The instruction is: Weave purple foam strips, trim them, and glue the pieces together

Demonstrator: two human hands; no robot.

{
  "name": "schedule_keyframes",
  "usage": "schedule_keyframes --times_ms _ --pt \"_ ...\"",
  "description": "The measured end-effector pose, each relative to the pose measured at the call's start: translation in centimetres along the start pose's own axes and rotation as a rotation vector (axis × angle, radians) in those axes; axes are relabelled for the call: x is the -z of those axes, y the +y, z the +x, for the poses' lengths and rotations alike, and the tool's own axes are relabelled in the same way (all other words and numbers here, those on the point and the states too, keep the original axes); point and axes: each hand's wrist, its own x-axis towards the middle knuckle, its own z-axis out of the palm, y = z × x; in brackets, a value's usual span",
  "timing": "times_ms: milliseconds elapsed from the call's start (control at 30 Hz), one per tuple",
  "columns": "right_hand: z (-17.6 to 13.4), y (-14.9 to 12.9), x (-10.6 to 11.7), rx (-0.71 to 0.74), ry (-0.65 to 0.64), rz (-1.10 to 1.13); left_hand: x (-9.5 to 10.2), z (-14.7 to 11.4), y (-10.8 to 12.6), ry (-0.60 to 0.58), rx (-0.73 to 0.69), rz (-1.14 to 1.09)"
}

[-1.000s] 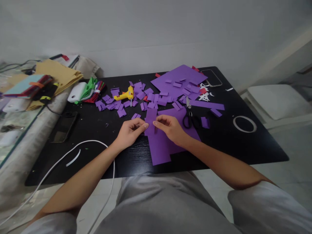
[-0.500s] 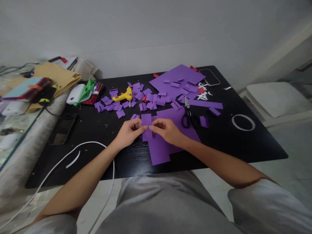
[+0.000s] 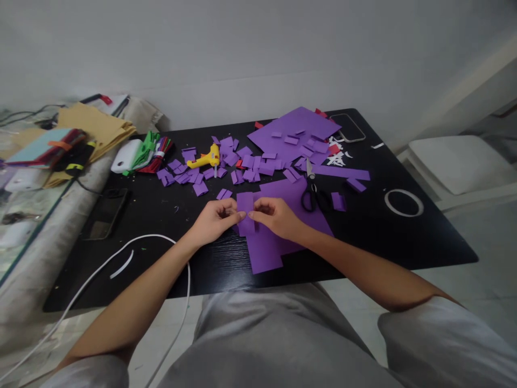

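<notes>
Between my two hands is a small strip of purple paper point(image 3: 245, 201), held upright above the table. My left hand point(image 3: 216, 220) pinches its left edge with thumb and fingers. On the other edge, my right hand point(image 3: 276, 216) pinches it the same way, and the two thumbs nearly meet at its middle. Beneath and to the right lie larger purple sheets point(image 3: 264, 254). A pair of black-handled scissors point(image 3: 311, 188) rests on the sheet's upper right. Folded purple pieces point(image 3: 200, 187) are scattered beyond my hands.
A yellow glue gun point(image 3: 205, 158) lies among the purple pieces. Left are a phone point(image 3: 105, 213), a white cable point(image 3: 133, 240) and green and red bundles point(image 3: 147, 151). A roll of tape point(image 3: 404, 203) sits on the right of the black table point(image 3: 388, 242).
The purple strip and both thumbs have shifted slightly down and to the right. Both hands keep their pinch on the strip.
</notes>
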Motion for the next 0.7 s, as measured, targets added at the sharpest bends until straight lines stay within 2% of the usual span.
schedule_keyframes --times_ms 400,567,700 --pt "0.7 0.0 1.1 -0.039 -0.026 0.002 0.1 0.0 0.0 0.005 -0.016 -0.009" --pt "0.4 0.0 0.7 -0.059 -0.052 0.05 -0.1 0.1 -0.2 0.018 -0.011 -0.032" --pt "0.1 -0.1 0.4 -0.025 -0.021 0.022 0.1 0.1 0.0 0.028 -0.006 -0.052"
